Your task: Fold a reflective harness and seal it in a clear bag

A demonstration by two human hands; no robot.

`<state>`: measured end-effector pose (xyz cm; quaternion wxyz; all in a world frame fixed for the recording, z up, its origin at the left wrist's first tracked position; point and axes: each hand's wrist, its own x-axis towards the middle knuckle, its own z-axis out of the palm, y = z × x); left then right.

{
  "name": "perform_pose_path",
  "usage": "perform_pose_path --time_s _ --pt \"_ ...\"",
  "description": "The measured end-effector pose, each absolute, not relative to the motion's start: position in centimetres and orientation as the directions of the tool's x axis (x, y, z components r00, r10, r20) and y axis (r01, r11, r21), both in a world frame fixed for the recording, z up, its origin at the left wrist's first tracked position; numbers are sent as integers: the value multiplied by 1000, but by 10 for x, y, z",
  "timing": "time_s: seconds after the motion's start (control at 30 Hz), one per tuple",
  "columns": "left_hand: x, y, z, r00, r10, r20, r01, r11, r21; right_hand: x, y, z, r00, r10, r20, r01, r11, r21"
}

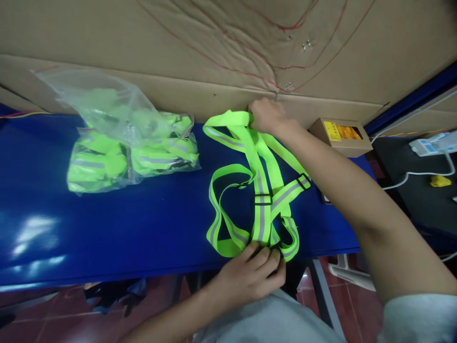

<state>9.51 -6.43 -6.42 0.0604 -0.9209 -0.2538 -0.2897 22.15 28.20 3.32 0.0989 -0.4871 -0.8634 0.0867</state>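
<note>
A neon-green reflective strap vest (262,216) with grey stripes and black slide buckles is spread on the blue table. My right hand (266,116) is closed on its far end by the cardboard wall; the fingertips are hidden. At the table's near edge, my left hand (252,271) has its fingers curled over the vest's lower straps, gripping them. Loose strap loops lie to the left and right of the middle bands. Left of the vest, clear plastic bags (134,147) hold more folded neon-green straps.
The blue table (150,228) ends close to my body. Brown cardboard (171,90) with red wires stands along its back. A small carton (341,137) with orange contents sits at the right. Beyond it, a power strip (433,144) and white cable lie on a dark surface.
</note>
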Motion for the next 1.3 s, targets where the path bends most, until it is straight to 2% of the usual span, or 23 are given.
perform_pose_path --time_s 0.17,0.33,0.5,0.6,0.73,0.87,0.93,1.03,1.17,1.2,1.3 --pt "95 -65 -65 698 433 570 509 -860 31 237 280 57 -377 926 -31 922 372 -104" --pt "94 -66 -63 712 448 540 517 -855 28 254 260 64 -258 916 -306 950 297 90" --pt "93 -67 -61 719 484 499 548 -836 21 289 214 53 -91 924 -372 964 175 200" --pt "95 -67 -64 725 484 489 547 -837 17 307 195 44 -26 906 -423 970 124 207" --pt "98 -67 -68 711 493 502 563 -826 13 318 199 39 -46 940 -339 980 108 167" --pt "99 -66 -66 724 484 491 558 -830 -5 326 217 40 35 993 -110 984 -15 180" --pt "100 -65 -64 730 486 481 559 -829 -10 329 222 38 61 996 -71 985 -49 167" --pt "100 -65 -62 729 491 477 561 -828 -5 329 218 36 9 994 -113 993 5 117" --pt "100 -66 -61 728 503 467 568 -823 2 326 181 48 -142 989 29 988 140 57" --pt "100 -66 -60 725 509 465 573 -819 4 326 165 53 -151 988 21 987 149 65" --pt "100 -64 -58 717 521 463 582 -813 14 331 109 61 -87 979 -187 983 115 146"
